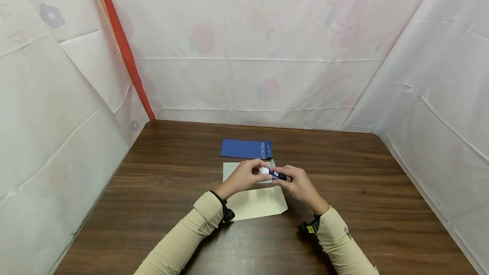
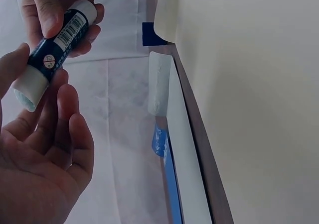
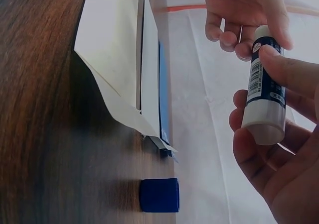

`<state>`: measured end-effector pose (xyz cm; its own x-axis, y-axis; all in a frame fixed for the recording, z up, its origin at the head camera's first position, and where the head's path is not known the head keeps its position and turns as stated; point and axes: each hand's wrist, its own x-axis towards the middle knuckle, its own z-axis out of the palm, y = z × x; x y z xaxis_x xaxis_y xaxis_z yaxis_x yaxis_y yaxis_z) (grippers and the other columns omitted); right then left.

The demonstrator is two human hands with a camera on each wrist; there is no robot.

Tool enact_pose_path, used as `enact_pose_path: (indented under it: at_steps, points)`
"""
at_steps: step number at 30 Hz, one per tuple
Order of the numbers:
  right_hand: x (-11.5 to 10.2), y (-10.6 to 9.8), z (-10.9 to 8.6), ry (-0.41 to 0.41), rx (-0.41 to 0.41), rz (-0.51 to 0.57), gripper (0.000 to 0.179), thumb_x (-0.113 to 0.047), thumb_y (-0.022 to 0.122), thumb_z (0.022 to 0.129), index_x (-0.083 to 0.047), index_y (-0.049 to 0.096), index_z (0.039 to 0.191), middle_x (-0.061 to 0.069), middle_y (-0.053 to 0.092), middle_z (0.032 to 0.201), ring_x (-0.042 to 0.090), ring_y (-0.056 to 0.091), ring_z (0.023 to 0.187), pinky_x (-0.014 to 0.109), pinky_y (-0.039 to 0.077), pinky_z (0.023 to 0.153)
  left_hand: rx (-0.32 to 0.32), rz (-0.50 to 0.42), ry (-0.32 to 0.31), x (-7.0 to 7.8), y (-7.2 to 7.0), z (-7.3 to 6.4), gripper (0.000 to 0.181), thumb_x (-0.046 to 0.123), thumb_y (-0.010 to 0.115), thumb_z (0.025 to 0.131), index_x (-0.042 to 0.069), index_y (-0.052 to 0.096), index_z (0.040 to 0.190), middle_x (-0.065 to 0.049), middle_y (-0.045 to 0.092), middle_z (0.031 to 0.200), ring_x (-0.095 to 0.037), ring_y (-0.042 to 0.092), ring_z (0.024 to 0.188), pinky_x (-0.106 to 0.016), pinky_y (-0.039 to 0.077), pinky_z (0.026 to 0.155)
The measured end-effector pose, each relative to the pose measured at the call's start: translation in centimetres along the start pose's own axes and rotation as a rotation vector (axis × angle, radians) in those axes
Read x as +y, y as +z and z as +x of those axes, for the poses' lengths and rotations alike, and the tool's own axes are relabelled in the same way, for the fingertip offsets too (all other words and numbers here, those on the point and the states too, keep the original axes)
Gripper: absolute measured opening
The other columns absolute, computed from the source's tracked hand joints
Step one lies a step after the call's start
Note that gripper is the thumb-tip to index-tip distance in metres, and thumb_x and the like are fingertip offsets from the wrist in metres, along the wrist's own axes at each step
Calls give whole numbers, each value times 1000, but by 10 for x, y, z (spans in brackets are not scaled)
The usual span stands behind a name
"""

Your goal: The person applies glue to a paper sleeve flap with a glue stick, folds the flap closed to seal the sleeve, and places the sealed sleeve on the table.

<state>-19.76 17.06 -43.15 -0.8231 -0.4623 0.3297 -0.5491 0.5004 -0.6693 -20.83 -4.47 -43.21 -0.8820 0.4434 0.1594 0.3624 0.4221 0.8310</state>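
Both hands hold one glue stick (image 1: 276,174), dark blue with white ends, above the envelopes. My left hand (image 1: 242,178) pinches its open end between thumb and fingers, where pale glue shows at the rim in the left wrist view. Around the other end curl the thumb and fingers of my right hand (image 1: 299,185). Beneath the hands lies a cream envelope (image 1: 259,203), its flap to the right. Behind it is a pale grey-green envelope (image 1: 231,170), partly covered by the left hand. Farthest back, a blue envelope (image 1: 240,148) has white glue smears by its flap.
A blue cap (image 3: 159,195) stands on the wooden table (image 1: 160,190) near the envelope flaps in the right wrist view. White patterned sheets (image 1: 244,46) hang behind the table and along both sides. A red strip (image 1: 126,50) runs down the back left corner.
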Motion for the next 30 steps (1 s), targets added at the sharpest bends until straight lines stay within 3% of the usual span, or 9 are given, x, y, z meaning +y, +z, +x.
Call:
enact_pose_path:
  at_steps: [11,30]
  points:
    - [1,2,0,-17,25,14,32,-9,75,83,-2,71,115,4,65,83,3,43,63,20,39,53,1,-40,4,0,-2,-2,26,26,68,92,9,69,111,-6,62,83,-10,49,68,-21,41,61]
    - [4,0,-5,71,20,12,31,-8,77,81,-2,72,111,5,65,84,4,47,65,20,45,57,54,-68,-24,-5,-3,-4,24,25,72,89,10,70,108,-3,61,80,-11,50,67,-21,42,60]
